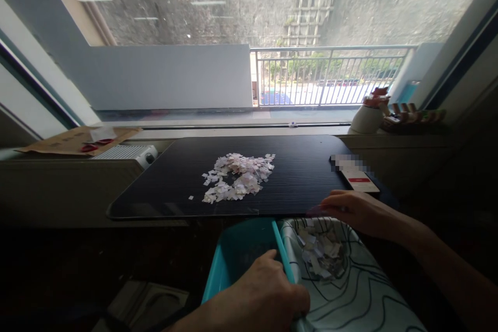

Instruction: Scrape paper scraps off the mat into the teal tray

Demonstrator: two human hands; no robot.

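Observation:
A heap of small torn paper scraps [238, 176] lies in the middle of a black table top [295, 187]. Below the table's near edge my left hand [264, 295] is closed around the rim of a teal plastic bin [237, 254]. A patterned white bag [350, 280] beside it holds more paper scraps [321, 254]. My right hand [360, 210] rests at the table's front edge, fingers stretched towards the left above the bag; nothing shows in it.
A phone [356, 174] lies on the table's right side. On the window sill stand a white pot [368, 114] and a small tray of objects [408, 116]. A brown envelope [73, 140] and a white device [128, 154] lie at left.

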